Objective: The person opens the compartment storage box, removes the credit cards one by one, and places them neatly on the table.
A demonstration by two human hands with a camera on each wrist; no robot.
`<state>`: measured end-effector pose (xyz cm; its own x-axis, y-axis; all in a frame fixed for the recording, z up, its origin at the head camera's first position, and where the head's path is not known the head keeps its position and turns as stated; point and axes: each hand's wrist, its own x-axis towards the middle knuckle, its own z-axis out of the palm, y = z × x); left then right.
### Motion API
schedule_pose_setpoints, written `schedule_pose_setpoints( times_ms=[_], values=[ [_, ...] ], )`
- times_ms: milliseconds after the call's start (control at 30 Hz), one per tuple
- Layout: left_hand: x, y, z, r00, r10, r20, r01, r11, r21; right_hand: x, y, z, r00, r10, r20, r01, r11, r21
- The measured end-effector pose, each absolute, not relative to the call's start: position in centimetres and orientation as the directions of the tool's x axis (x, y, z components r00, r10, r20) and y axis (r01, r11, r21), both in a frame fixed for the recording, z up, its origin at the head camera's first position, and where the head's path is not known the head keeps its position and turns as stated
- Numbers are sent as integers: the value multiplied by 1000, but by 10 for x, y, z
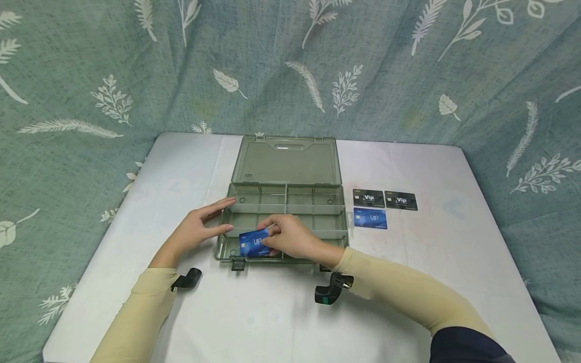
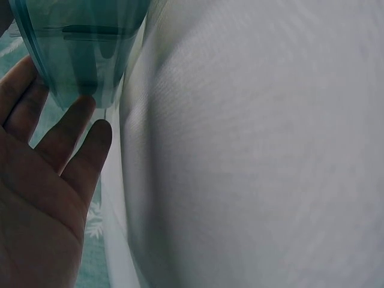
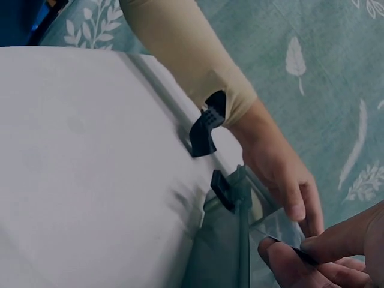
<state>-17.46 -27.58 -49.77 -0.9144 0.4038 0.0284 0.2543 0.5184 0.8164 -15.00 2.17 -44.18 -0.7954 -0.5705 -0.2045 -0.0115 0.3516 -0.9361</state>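
Observation:
A see-through green-grey compartment box [image 1: 256, 220] lies on the table with its lid [image 1: 286, 164] folded back. My right hand [image 1: 290, 237] pinches a blue VIP card [image 1: 252, 243] by its right end, over the front left compartment. In the right wrist view the thumb and fingers [image 3: 336, 240] hold the card edge-on just inside the box's front wall [image 3: 237, 252]. My left hand [image 1: 195, 229] rests at the box's left side with fingers extended, and its fingertips touch the wall [image 2: 78, 66] in the left wrist view.
To the right of the box lie two black Vip cards [image 1: 368, 198] side by side, with another blue VIP card [image 1: 370, 218] below them. Two latches [image 1: 238, 264] stick out from the box's front edge. A patterned green cloth [image 1: 272, 65] hangs behind the white table [image 1: 408, 282].

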Motion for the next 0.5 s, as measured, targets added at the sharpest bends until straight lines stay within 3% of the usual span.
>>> schedule_pose_setpoints(
  times_ms=[500],
  values=[
    [-173,-275,-498,-921,390,17,236,524,818,-151,61,-445,-811,-559,-173,24,263,-965]
  ],
)
